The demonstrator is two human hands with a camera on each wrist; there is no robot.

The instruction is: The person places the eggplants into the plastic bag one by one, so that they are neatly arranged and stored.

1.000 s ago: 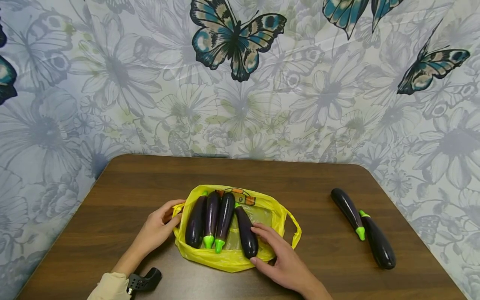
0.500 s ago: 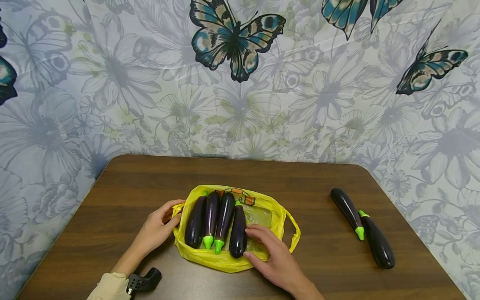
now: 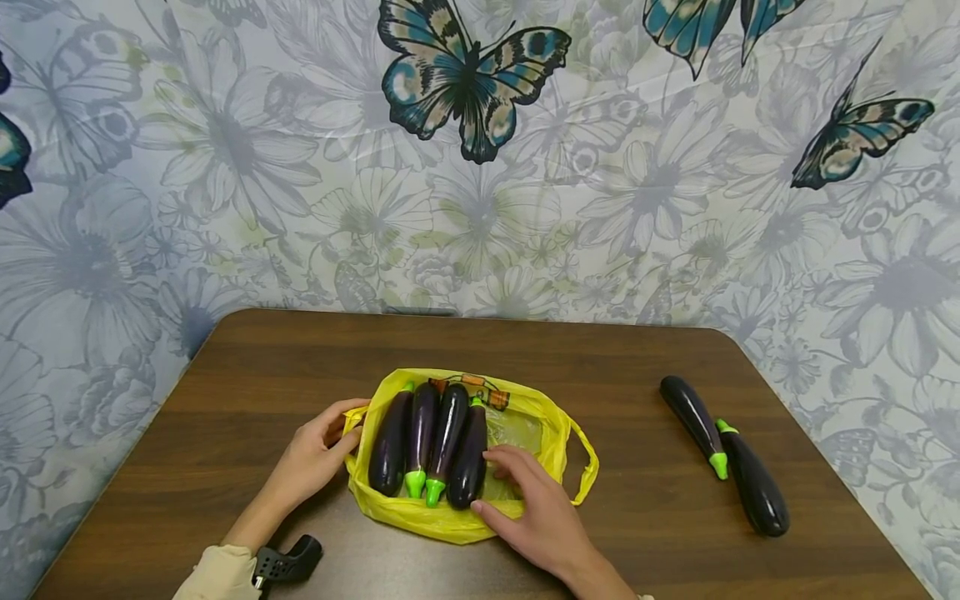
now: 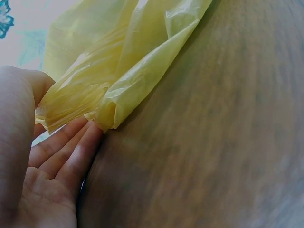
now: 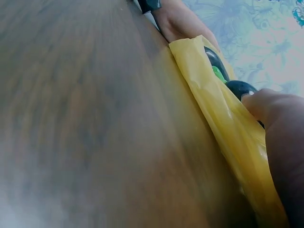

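A yellow plastic bag (image 3: 420,523) lies on the table with its mouth spread wide. Inside, several glossy dark eggplants lie side by side. The rightmost eggplant (image 3: 468,454) points its green stem toward the far side, and the tips of my right hand (image 3: 536,517) touch its right side and near end, thumb apart from the fingers. In the right wrist view the thumb rests at this eggplant's rounded end (image 5: 240,87). My left hand (image 3: 315,454) pinches the bag's gathered left handle (image 4: 71,102) between thumb and fingers.
Two more eggplants, a farther one (image 3: 693,421) and a nearer one (image 3: 753,483), lie on the brown wooden table (image 3: 600,367) at the right. The bag's right handle (image 3: 588,467) loops outward. A black wrist strap (image 3: 288,560) sits on the left wrist. Behind stands a butterfly-patterned wall covering (image 3: 480,233).
My right hand has moved left, and the rightmost eggplant has slid left with it, up against the others in the bag. The left hand has kept its place on the handle.
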